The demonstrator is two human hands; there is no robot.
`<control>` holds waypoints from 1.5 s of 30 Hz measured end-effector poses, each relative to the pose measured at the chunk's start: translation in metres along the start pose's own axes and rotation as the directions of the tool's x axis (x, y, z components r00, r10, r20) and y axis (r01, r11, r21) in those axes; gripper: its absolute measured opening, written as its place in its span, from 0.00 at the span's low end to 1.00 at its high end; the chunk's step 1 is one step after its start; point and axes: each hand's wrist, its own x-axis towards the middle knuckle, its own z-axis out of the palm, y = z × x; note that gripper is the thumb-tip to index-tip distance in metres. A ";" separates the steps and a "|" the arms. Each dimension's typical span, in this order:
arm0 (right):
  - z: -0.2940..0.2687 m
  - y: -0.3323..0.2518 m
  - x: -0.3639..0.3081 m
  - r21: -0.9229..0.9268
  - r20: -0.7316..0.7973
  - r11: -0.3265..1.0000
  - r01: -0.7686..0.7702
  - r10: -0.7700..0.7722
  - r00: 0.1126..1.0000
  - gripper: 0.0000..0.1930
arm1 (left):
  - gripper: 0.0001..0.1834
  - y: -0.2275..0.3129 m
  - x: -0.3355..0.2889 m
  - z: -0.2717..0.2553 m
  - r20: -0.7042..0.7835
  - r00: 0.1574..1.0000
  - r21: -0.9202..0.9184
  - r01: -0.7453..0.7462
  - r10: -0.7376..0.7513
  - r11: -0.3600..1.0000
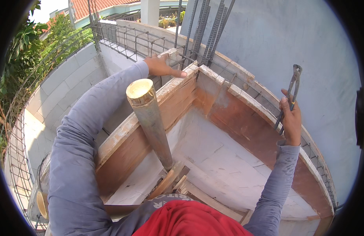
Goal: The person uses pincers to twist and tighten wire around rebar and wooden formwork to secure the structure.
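My right hand [293, 120] is closed around the handles of a pair of end-cutting pincers [295, 80], held upright with the jaws pointing up, over the right-hand formwork board [245, 114]. My left hand [163, 65] reaches forward to the top of the left formwork board [123, 133], near the corner where the two boards meet. Its thumb lies stretched along the board's edge, apart from the fingers, which rest by a short wooden piece [172, 52]. I see no tool in it. Part of the fingers' undersides is hidden.
Vertical rebars [205, 35] rise behind the corner. A bamboo post [152, 122] stands between my arms. Rebar cages [129, 41] run along the wall tops. A grey wall [276, 35] stands at right, a block wall [68, 92] at left. Another bamboo end [42, 204] is lower left.
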 end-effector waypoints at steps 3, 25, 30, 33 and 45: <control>0.028 -0.031 0.014 -0.180 0.289 0.972 0.153 -0.097 0.952 0.17 | 0.87 0.010 -0.002 0.005 -0.040 0.999 -0.007 0.031 -0.031 1.000; 0.122 -0.099 0.112 -0.502 0.853 0.451 0.738 0.117 0.509 0.24 | 0.81 0.029 -0.030 -0.001 -0.084 0.994 -0.040 0.061 -0.065 0.997; 0.122 -0.126 0.117 -0.499 0.867 0.386 0.776 0.219 0.448 0.25 | 0.76 0.036 -0.042 -0.006 -0.120 0.991 -0.055 0.053 -0.060 0.997; 0.133 -0.141 0.116 -0.514 0.855 0.333 0.790 0.269 0.443 0.25 | 0.74 0.034 -0.043 -0.005 -0.112 0.992 -0.064 0.056 -0.063 0.996; 0.148 -0.160 0.117 -0.545 0.817 0.176 0.820 0.333 0.471 0.25 | 0.73 0.032 -0.041 -0.002 -0.134 0.989 -0.016 0.057 -0.058 0.998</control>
